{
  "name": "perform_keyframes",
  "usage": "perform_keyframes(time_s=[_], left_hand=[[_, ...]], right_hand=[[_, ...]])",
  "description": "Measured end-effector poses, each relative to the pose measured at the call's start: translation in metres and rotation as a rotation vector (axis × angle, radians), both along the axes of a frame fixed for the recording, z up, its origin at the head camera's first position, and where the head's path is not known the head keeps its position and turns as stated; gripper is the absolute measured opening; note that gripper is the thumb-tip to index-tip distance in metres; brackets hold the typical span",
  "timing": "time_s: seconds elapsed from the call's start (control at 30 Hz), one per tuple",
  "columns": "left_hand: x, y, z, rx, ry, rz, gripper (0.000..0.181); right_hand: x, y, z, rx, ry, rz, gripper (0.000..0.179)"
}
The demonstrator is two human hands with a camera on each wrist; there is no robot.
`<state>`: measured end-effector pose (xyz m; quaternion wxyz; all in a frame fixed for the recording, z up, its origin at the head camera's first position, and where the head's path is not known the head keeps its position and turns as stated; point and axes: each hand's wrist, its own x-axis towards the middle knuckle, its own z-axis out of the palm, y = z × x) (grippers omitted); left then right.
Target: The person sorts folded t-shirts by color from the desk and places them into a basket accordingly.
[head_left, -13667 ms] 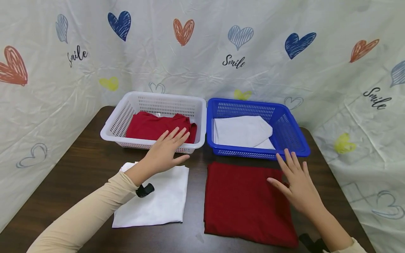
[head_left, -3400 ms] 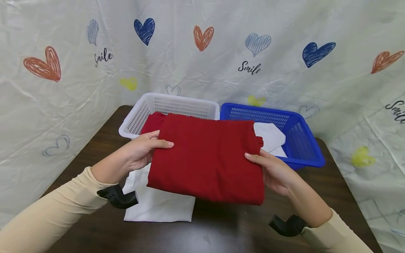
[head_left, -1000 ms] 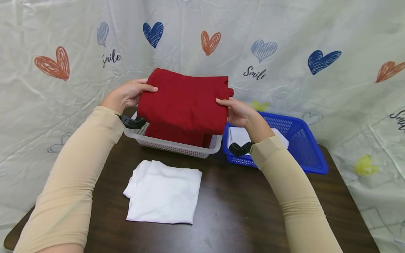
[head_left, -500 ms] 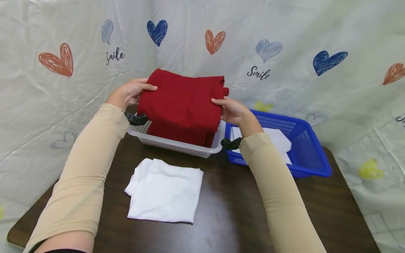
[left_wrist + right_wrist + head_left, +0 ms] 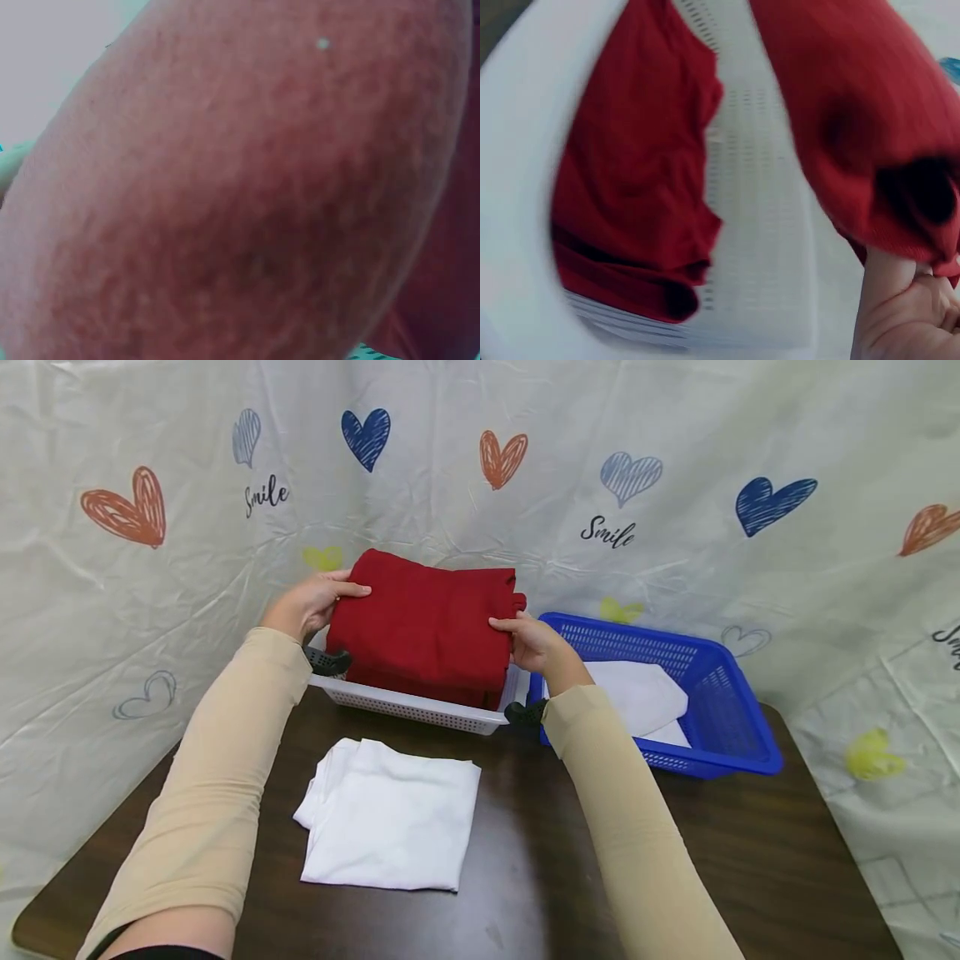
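Note:
My left hand (image 5: 313, 602) and right hand (image 5: 538, 643) pinch the opposite side edges of a folded red garment (image 5: 427, 622), thumbs on top. They hold it over the white basket (image 5: 420, 712), tilted, with its near edge lower. Another folded red garment (image 5: 637, 157) lies inside that basket, in the right wrist view apart from the held one. The held garment covers most of the basket in the head view. Skin fills most of the left wrist view, with some red cloth (image 5: 450, 262) at its right.
A blue basket (image 5: 750, 764) with folded white cloth (image 5: 633, 693) stands right of the white one. A folded white cloth (image 5: 390, 818) lies on the dark wooden table (image 5: 712, 860) in front. Behind hangs a curtain (image 5: 450, 485) printed with hearts.
Earlier the held garment lay on the table before the blue basket. Both hands lifted it, carried it over the white basket, and in the last half second lowered it.

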<state>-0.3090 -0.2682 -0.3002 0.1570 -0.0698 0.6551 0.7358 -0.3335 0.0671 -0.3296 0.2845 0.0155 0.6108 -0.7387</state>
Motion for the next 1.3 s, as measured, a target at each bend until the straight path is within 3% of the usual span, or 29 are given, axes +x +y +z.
perform_keyframes(time_s=[0.1, 0.3, 0.6, 0.93, 1.3], left_hand=[[0.0, -0.002, -0.007, -0.025, -0.017, -0.026, 0.066], [0.001, -0.005, -0.023, -0.067, -0.035, -0.039, 0.066], [-0.004, -0.007, -0.04, -0.085, -0.056, -0.029, 0.067], [-0.008, -0.006, -0.066, -0.102, -0.055, -0.038, 0.064], [-0.011, -0.006, -0.074, -0.09, -0.039, -0.05, 0.064]], right_hand=[[0.0, -0.003, -0.01, 0.032, 0.0, -0.015, 0.072], [0.0, -0.01, -0.026, 0.032, -0.015, -0.038, 0.063], [0.0, -0.017, -0.035, -0.025, -0.083, -0.081, 0.068], [-0.001, -0.028, -0.049, 0.004, -0.169, -0.161, 0.081], [-0.001, -0.036, -0.06, 0.029, -0.182, -0.234, 0.081]])
